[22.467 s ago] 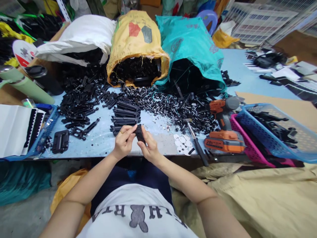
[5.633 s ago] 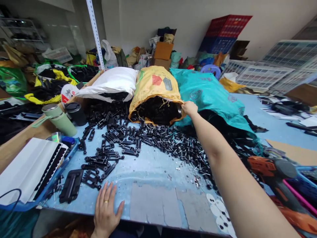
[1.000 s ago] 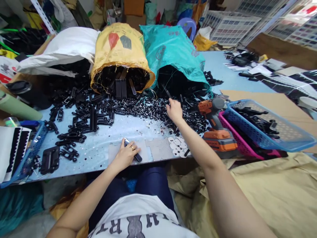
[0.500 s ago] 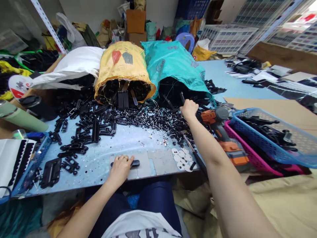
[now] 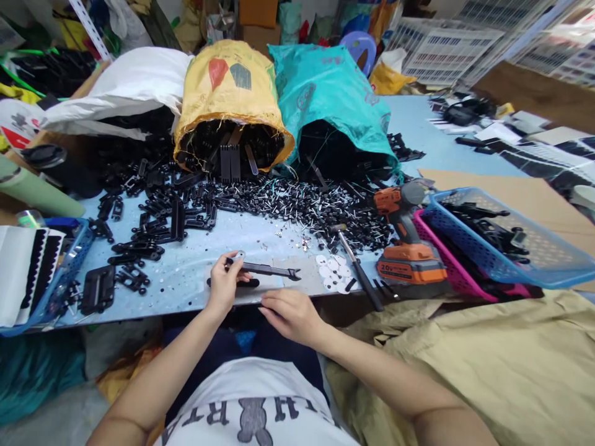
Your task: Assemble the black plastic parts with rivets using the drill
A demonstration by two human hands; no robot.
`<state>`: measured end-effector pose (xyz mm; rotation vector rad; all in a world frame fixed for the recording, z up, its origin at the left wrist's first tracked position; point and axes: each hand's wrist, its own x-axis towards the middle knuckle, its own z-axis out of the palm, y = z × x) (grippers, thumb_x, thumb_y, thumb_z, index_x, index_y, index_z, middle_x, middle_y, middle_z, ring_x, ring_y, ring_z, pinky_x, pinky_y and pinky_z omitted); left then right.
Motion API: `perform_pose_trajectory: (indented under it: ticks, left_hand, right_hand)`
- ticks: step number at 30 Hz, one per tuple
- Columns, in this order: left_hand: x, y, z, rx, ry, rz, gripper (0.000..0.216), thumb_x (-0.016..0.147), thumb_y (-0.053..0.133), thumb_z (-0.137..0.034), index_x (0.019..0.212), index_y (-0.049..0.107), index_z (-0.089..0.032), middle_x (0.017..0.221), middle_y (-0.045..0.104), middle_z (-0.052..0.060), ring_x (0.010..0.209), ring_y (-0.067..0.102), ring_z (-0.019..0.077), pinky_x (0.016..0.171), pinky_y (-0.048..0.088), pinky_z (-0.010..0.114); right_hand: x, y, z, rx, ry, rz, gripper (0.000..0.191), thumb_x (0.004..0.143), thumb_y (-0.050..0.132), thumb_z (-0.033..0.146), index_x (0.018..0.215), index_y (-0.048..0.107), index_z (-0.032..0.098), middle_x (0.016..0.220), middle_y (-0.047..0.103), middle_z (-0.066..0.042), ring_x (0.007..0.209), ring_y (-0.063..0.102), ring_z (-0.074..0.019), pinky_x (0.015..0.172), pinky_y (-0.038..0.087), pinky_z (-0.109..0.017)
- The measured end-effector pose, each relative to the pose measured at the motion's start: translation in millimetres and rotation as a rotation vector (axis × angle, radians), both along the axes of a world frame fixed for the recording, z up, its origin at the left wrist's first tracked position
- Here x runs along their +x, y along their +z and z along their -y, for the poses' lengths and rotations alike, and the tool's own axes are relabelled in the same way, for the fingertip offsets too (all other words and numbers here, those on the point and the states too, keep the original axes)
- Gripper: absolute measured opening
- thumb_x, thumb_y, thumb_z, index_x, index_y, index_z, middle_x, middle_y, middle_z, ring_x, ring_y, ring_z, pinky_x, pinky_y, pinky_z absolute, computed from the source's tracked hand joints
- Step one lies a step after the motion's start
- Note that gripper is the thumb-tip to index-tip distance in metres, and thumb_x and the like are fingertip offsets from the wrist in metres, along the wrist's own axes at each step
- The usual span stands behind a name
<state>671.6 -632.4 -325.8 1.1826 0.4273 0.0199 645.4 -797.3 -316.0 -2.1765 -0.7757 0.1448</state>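
My left hand (image 5: pixel 224 284) is closed round one end of a long black plastic bar (image 5: pixel 269 269), whose forked end points right. A small round pale disc shows at its fingertips. Just below the bar, a shorter black piece (image 5: pixel 251 283) lies on the grey pad (image 5: pixel 307 280) at the table's front edge. My right hand (image 5: pixel 294 317) is at that edge, to the right of the left hand, with fingers pinched together. What lies between those fingertips is too small or hidden to make out. White discs (image 5: pixel 332 272) and a hammer (image 5: pixel 357 266) lie right of the pad.
Behind are a white sack (image 5: pixel 125 87), a yellow sack (image 5: pixel 232 80) and a teal sack (image 5: pixel 330 87). Loose pins (image 5: pixel 297 204) and black parts (image 5: pixel 153 217) cover the table's middle and left. An orange drill (image 5: pixel 409 241) stands beside a blue basket (image 5: pixel 502 248).
My right hand has come back from the teal sack's mouth to the table's front edge. My left hand has lifted off the pad and now holds the long bar. The view has tilted downward.
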Motion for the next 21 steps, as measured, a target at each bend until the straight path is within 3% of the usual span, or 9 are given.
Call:
perform_pose_trajectory:
  ticks: [2, 4, 7, 10, 13, 21]
  left_hand:
    - [-9, -2.4, 0, 0.119, -0.086, 0.041, 0.045, 0.074, 0.062, -0.045, 0.107, 0.051, -0.016, 0.063, 0.058, -0.003, 0.05, 0.06, 0.0126, 0.052, 0.05, 0.025]
    - [-14, -2.9, -5, 0.341, -0.252, 0.146, 0.048, 0.08, 0.054, -0.048, 0.115, 0.05, -0.016, 0.083, 0.063, 0.004, 0.069, 0.064, 0.0165, 0.068, 0.053, 0.033]
    - [-9, -5.1, -21, 0.879, -0.507, 0.349, 0.053, 0.082, 0.05, -0.05, 0.125, 0.046, -0.019, 0.122, 0.053, 0.012, 0.114, 0.05, 0.0253, 0.098, 0.038, 0.044]
    - [3, -10.6, -37, 1.244, -0.818, 0.397, 0.059, 0.081, 0.049, -0.056, 0.126, 0.047, -0.018, 0.127, 0.05, 0.014, 0.121, 0.041, 0.0291, 0.102, 0.031, 0.047]
    - [9, -13.7, -42, 1.368, -0.979, 0.403, 0.063, 0.08, 0.044, -0.064, 0.122, 0.05, -0.017, 0.125, 0.05, 0.014, 0.117, 0.044, 0.0292, 0.099, 0.033, 0.045]
    - [5, -12.6, -37, 1.451, -0.993, 0.479, 0.077, 0.065, 0.054, -0.074, 0.12, 0.047, -0.021, 0.126, 0.049, 0.012, 0.117, 0.043, 0.03, 0.097, 0.032, 0.043]
  right_hand:
    - [8, 6.5, 12, -0.186, -0.052, 0.169, 0.028, 0.088, 0.05, 0.035, 0.111, 0.061, 0.024, 0.108, 0.064, -0.011, 0.102, 0.057, -0.0244, 0.091, 0.041, -0.041]
    - [23, 8.4, 25, -0.377, -0.066, 0.201, 0.031, 0.09, 0.046, 0.034, 0.116, 0.057, 0.021, 0.103, 0.064, -0.012, 0.095, 0.058, -0.0239, 0.084, 0.042, -0.038]
    - [44, 2.9, 37, -0.585, 0.141, 0.18, 0.03, 0.091, 0.045, 0.039, 0.11, 0.058, 0.021, 0.086, 0.064, -0.008, 0.077, 0.06, -0.0193, 0.069, 0.041, -0.029]
    - [47, -6.1, 37, -0.711, 0.259, 0.222, 0.032, 0.089, 0.045, 0.046, 0.1, 0.059, 0.02, 0.083, 0.063, -0.007, 0.076, 0.06, -0.0188, 0.066, 0.037, -0.026]
    - [39, -12.7, 29, -0.726, 0.261, 0.224, 0.036, 0.09, 0.041, 0.05, 0.095, 0.058, 0.018, 0.082, 0.064, -0.008, 0.074, 0.061, -0.019, 0.063, 0.036, -0.026]
    - [31, -12.9, 22, -0.857, 0.2, 0.127, 0.043, 0.09, 0.033, 0.056, 0.098, 0.055, 0.019, 0.083, 0.067, -0.008, 0.071, 0.064, -0.021, 0.057, 0.033, -0.026]
